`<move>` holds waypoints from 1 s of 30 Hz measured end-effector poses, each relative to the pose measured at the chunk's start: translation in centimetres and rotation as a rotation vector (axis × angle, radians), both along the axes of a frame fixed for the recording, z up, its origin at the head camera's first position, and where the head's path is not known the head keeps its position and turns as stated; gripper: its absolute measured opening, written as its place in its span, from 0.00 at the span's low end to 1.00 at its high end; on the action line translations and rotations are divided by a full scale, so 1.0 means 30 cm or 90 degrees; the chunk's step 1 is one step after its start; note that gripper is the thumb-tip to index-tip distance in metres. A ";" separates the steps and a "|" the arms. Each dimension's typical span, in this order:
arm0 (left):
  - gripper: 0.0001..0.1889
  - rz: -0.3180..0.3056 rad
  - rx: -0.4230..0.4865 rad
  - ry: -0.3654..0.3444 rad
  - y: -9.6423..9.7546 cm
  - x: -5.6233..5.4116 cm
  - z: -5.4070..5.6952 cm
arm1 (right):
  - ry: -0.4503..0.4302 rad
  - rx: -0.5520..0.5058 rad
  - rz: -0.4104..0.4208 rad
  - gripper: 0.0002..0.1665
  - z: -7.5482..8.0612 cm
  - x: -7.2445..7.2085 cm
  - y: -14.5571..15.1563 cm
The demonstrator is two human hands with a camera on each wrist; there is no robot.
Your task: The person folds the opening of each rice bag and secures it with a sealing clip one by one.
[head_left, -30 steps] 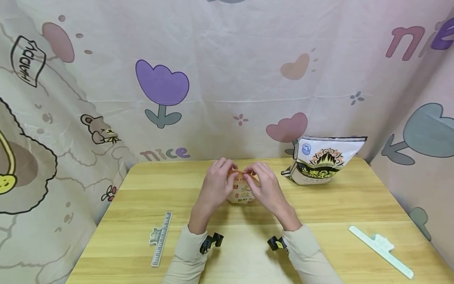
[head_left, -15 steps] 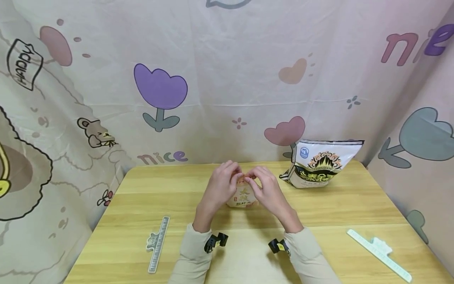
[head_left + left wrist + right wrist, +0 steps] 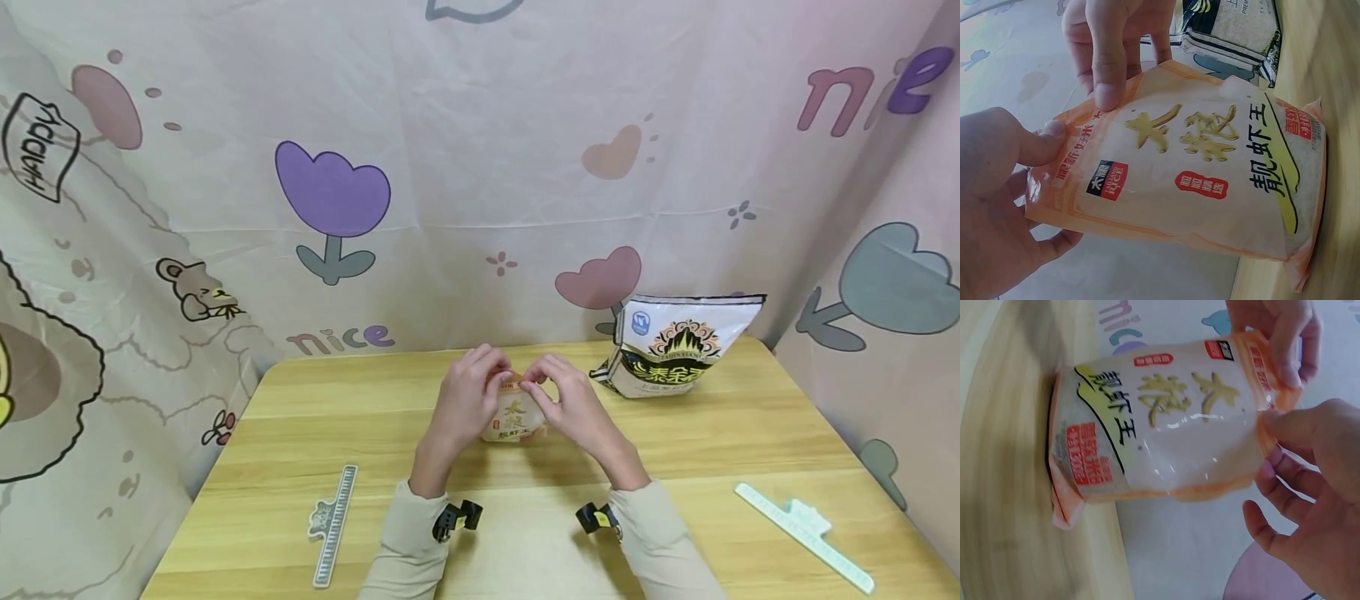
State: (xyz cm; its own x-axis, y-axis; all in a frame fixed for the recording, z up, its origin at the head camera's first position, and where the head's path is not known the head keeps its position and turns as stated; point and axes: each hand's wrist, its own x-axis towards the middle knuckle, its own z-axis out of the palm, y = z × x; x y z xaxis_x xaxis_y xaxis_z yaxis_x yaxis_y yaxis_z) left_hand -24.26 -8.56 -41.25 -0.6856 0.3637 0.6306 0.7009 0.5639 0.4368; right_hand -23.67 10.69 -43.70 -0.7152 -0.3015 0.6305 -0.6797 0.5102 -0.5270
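Note:
A small plastic rice bag (image 3: 513,421) with orange edges and gold characters stands upright at the middle of the table. Its top edge is pinched by both hands, one at each side. My left hand (image 3: 468,396) has thumb and fingers on the upper left corner, and my right hand (image 3: 570,400) grips the upper right. In the left wrist view the thumb of the left hand (image 3: 997,187) presses on the orange top band. The right wrist view has the right hand (image 3: 1329,487) pinching that band, its lower fingers off the bag.
A larger white and black rice bag (image 3: 678,346) stands at the back right. A grey ruler-shaped bag clip (image 3: 335,525) lies at the left, and a mint green one (image 3: 806,533) at the front right. A printed cloth (image 3: 450,167) hangs behind the table.
The fingertips came closer together along the bag's top edge, then parted slightly. The bag stays standing in the same place. The head view has shifted a little.

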 end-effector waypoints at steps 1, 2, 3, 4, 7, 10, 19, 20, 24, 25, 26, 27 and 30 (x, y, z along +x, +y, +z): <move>0.02 0.001 0.002 -0.002 0.000 -0.001 -0.001 | -0.004 0.006 0.000 0.03 0.000 -0.001 0.009; 0.02 0.002 0.004 -0.003 0.000 -0.003 -0.002 | -0.007 0.011 0.000 0.05 -0.001 -0.003 0.017; 0.02 0.001 0.009 -0.003 0.000 -0.004 -0.003 | -0.011 0.017 0.001 0.05 -0.001 -0.005 0.025; 0.02 0.000 0.013 -0.006 0.001 -0.006 -0.003 | -0.018 0.023 0.000 0.06 -0.002 -0.007 0.034; 0.02 -0.005 0.019 -0.016 0.001 -0.008 0.000 | -0.034 0.038 -0.006 0.06 -0.004 -0.013 0.054; 0.03 -0.007 0.021 -0.027 0.002 -0.008 0.001 | -0.065 0.051 -0.010 0.07 -0.008 -0.013 0.069; 0.05 -0.008 0.043 -0.040 -0.002 -0.003 0.000 | -0.147 0.091 -0.012 0.15 -0.018 -0.015 0.087; 0.05 -0.010 0.046 -0.042 -0.003 -0.002 0.001 | -0.149 0.095 -0.013 0.15 -0.017 -0.014 0.087; 0.04 -0.010 0.055 -0.043 -0.008 0.001 0.004 | -0.147 0.112 -0.012 0.16 -0.016 -0.008 0.087; 0.05 -0.010 0.056 -0.043 -0.009 0.002 0.005 | -0.147 0.116 -0.009 0.16 -0.016 -0.007 0.087; 0.05 -0.011 0.057 -0.045 -0.010 0.002 0.006 | -0.150 0.118 -0.004 0.16 -0.015 -0.005 0.087; 0.05 -0.013 0.057 -0.045 -0.010 0.003 0.007 | -0.155 0.122 0.000 0.16 -0.015 -0.004 0.088; 0.05 -0.021 0.057 -0.051 -0.013 0.004 0.012 | -0.174 0.131 0.014 0.16 -0.010 0.000 0.094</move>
State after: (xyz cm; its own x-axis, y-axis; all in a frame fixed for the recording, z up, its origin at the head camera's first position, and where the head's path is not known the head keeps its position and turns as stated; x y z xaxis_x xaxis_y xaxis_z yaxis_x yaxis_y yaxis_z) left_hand -24.14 -8.94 -40.90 -0.7239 0.3320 0.6047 0.6790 0.4975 0.5398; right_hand -23.66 13.50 -43.99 -0.8412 -0.4200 0.3404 -0.5396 0.6117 -0.5785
